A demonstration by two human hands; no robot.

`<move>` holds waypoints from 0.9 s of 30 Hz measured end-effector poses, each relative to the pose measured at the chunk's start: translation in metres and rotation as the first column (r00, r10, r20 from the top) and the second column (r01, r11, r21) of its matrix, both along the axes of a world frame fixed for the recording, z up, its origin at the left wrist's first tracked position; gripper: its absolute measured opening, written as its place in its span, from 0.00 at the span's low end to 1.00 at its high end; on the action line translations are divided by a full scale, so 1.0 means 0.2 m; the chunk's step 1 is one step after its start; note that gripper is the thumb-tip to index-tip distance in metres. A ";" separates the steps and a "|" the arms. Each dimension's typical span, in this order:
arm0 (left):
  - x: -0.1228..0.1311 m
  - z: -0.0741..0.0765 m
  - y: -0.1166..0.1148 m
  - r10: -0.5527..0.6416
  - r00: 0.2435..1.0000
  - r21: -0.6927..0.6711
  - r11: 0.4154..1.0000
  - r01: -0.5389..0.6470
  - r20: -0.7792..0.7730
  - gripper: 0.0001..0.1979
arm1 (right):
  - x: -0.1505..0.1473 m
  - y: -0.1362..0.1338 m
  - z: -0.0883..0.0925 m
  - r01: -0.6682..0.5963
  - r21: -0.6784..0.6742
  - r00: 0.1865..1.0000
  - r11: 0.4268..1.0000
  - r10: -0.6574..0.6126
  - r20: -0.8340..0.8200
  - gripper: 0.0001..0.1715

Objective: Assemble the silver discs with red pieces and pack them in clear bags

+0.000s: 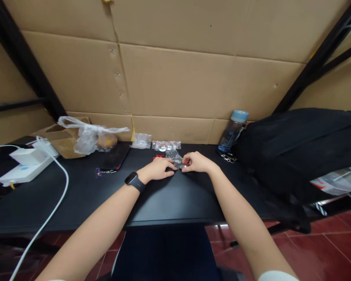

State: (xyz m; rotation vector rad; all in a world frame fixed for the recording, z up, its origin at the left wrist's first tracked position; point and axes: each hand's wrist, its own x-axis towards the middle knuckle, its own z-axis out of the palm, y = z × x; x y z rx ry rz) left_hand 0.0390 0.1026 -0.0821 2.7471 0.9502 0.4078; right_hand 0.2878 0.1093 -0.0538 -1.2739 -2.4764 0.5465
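Observation:
Both my hands rest on the black table (76, 195) near its back edge. My left hand (159, 168), with a black watch on the wrist, has its fingers curled onto a small clear plastic bag (175, 157) holding small metal and red parts. My right hand (197, 162) pinches the same bag from the right side. Another clear bag of metal parts (165, 145) lies just behind, against the cardboard wall.
A blue-capped water bottle (232, 132) and a big black backpack (298, 152) stand at right. A phone (115, 158), a plastic bag with an orange (95, 138), a cardboard box (61, 140), white chargers (26, 164) and a white cable (58, 195) lie at left.

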 end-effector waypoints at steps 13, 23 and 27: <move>0.00 0.01 0.01 -0.064 0.997 -0.057 0.996 0.066 0.045 0.13 | -0.07 0.01 -0.05 -0.019 0.106 0.999 0.994 0.023 -0.036 0.15; 0.00 0.03 -0.01 -0.080 0.992 -0.135 0.986 0.093 0.096 0.12 | -0.08 0.04 -0.09 0.006 0.050 0.993 0.999 0.000 -0.118 0.13; -0.01 0.04 -0.02 -0.072 0.995 -0.131 0.988 0.081 0.073 0.12 | -0.08 0.05 -0.12 0.137 0.214 0.989 0.967 -0.121 -0.084 0.18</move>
